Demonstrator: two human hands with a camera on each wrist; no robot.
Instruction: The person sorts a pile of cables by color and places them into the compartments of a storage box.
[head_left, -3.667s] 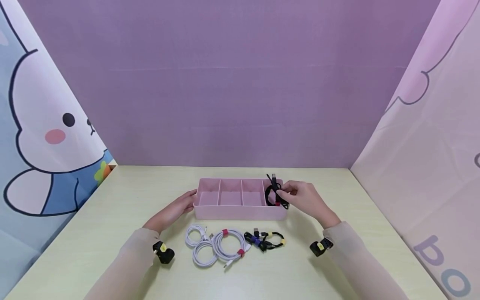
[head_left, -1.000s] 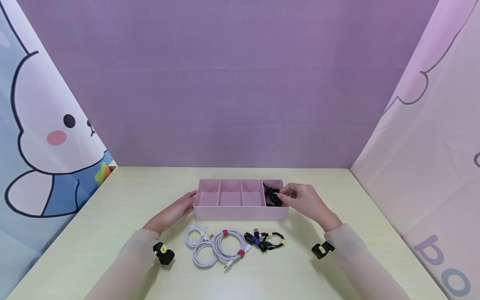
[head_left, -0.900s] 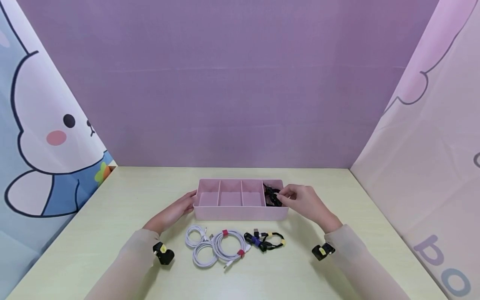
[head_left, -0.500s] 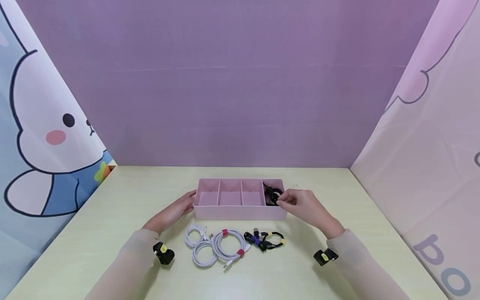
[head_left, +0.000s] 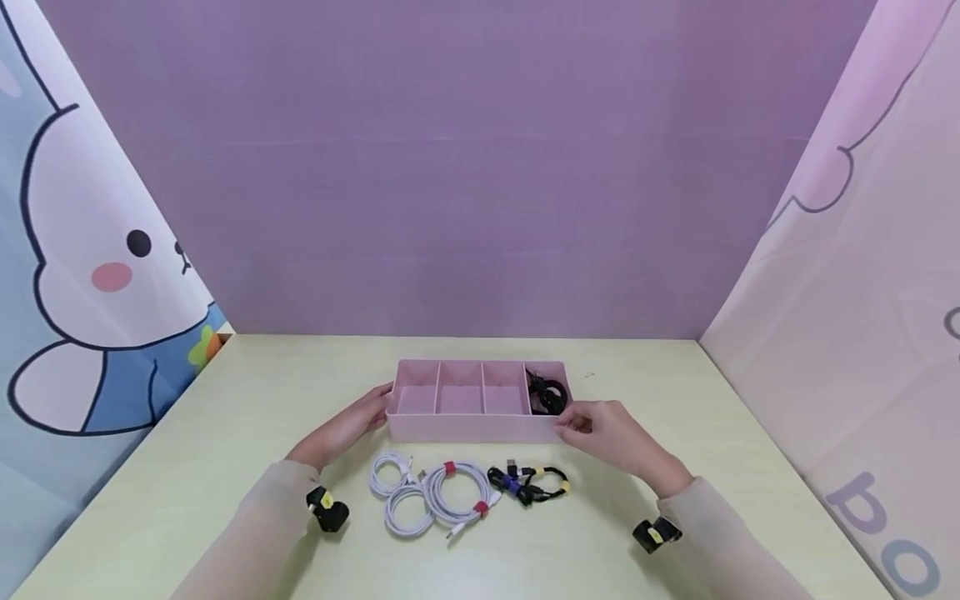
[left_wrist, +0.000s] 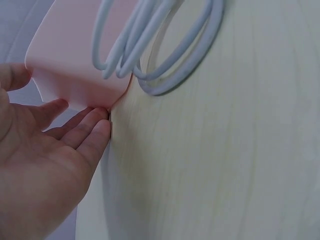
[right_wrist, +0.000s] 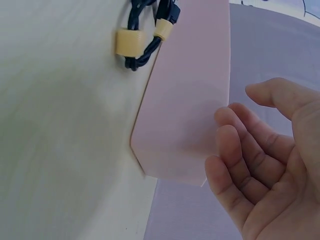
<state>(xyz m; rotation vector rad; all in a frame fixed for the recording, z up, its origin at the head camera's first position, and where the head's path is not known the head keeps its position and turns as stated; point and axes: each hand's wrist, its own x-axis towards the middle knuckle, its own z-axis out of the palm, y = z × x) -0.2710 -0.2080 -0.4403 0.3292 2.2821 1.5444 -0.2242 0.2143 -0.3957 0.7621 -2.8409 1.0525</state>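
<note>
A pink divided box (head_left: 480, 427) stands on the table, with a black cable (head_left: 551, 395) coiled in its right-end compartment. My left hand (head_left: 351, 429) rests its fingertips against the box's left end; in the left wrist view the fingers (left_wrist: 82, 132) are fairly straight there. Near the box's front right corner is my right hand (head_left: 611, 433). The right wrist view shows its thumb apart from loosely bent fingers (right_wrist: 230, 145), with nothing held. The box's other compartments hold nothing visible.
In front of the box lie several white coiled cables (head_left: 405, 510), one with red ties (head_left: 450, 467). To their right are black cables with a purple tie (head_left: 512, 482) and yellow ties (head_left: 565, 485). A purple backdrop (head_left: 465, 183) rises behind the table.
My right hand lowered the black cable into the right-end compartment, let go of it, and moved back toward the box's front right corner. My left hand stayed at the left end.
</note>
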